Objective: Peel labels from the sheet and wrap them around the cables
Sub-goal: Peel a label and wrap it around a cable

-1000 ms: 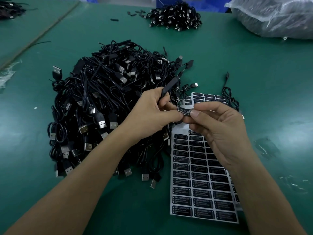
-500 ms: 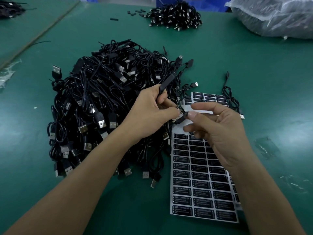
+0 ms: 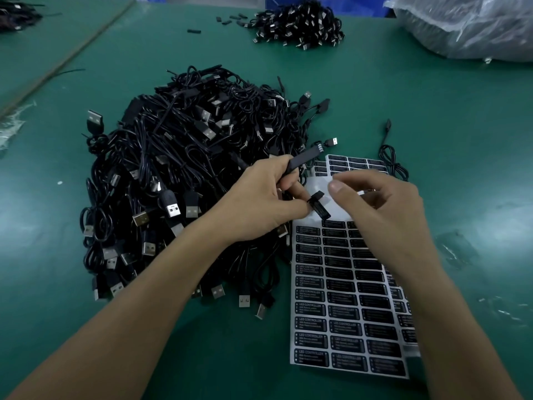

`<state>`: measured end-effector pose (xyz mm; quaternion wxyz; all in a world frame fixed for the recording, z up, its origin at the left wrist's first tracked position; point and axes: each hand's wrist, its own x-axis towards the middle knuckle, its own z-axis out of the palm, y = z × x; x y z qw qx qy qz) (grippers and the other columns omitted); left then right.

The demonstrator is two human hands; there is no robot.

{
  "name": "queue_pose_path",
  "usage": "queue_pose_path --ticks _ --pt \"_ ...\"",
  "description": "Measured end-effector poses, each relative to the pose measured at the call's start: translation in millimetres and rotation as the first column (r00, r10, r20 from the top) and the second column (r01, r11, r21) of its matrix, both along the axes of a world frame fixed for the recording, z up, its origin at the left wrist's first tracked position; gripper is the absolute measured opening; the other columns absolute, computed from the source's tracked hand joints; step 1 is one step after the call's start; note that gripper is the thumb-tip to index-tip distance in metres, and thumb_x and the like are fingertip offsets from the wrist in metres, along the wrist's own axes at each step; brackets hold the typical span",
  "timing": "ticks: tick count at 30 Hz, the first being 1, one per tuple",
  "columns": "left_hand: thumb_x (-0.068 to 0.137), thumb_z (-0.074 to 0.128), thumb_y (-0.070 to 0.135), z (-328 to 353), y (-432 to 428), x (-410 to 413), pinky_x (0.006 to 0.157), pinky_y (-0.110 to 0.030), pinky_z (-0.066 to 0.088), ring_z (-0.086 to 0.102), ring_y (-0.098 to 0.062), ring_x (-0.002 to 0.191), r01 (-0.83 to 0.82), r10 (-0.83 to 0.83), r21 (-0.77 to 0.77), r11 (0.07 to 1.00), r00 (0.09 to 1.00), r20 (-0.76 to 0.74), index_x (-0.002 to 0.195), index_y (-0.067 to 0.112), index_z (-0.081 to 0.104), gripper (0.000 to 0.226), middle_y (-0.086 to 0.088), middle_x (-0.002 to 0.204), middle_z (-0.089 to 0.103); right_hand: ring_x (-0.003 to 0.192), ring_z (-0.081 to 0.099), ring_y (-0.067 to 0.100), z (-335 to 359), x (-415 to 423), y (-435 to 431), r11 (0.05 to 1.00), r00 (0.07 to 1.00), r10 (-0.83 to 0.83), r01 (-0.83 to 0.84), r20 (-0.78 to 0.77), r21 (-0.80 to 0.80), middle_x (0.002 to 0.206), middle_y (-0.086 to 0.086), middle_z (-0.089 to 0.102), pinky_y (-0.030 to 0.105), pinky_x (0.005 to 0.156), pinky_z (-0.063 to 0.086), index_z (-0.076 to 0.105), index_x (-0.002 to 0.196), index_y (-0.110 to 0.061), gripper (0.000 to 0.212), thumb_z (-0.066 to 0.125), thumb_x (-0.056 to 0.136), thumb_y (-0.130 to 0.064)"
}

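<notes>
The left hand [image 3: 259, 206], at frame centre, is closed around a black cable with a slim rectangular inline module [image 3: 302, 160]. Its thumb and forefinger pinch the cable where a black printed adhesive label [image 3: 320, 209] is attached. The right hand [image 3: 383, 217], just right of the label, is blurred, with fingers loosely curled and nothing visibly held. The white backing sheet of black labels [image 3: 346, 313] lies lower right of centre, beside the large pile of black USB cables [image 3: 173, 168] on the green table mat [image 3: 461, 140].
</notes>
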<state>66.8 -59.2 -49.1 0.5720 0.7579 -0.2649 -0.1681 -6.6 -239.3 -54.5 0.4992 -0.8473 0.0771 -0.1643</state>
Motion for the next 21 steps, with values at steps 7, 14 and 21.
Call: queue_pose_path --ticks 7,14,21 --pt "0.081 0.072 -0.007 -1.1 0.8 -0.2 0.049 -0.008 0.034 0.046 0.003 0.046 0.041 -0.041 0.047 0.998 0.999 0.001 0.076 0.012 0.035 0.042 0.008 0.068 0.068 0.062 0.059 -0.001 4.9 -1.2 -1.4 0.97 0.964 0.239 -0.241 -0.113 -0.006 0.072 -0.009 0.073 0.013 0.059 0.046 0.077 0.079 -0.026 0.006 0.076 0.084 -0.023" --pt "0.08 0.074 0.0 -2.3 2.1 -0.8 0.052 -0.012 0.036 0.049 0.003 0.054 0.039 -0.039 0.109 0.993 0.999 0.001 0.079 0.006 0.039 0.036 0.006 0.071 0.071 0.048 0.049 -0.002 4.6 -1.0 -2.2 0.966 0.956 0.257 -0.26 -0.14 -0.003 0.059 -0.011 0.067 0.01 0.049 0.038 0.076 0.071 -0.023 0.013 0.078 0.082 -0.017" --pt "0.092 0.039 0.031 5.4 3.9 -3.7 0.049 -0.025 0.045 0.049 -0.011 0.051 -0.056 0.058 0.074 0.996 0.998 -0.027 0.067 0.012 0.056 0.036 0.005 0.07 0.073 0.058 0.061 0.016 6.0 -3.2 -5.3 0.97 0.964 0.239 -0.232 -0.12 0.066 0.069 0.0 0.073 0.027 0.057 0.05 0.079 0.076 -0.029 0.008 0.08 0.08 -0.022"
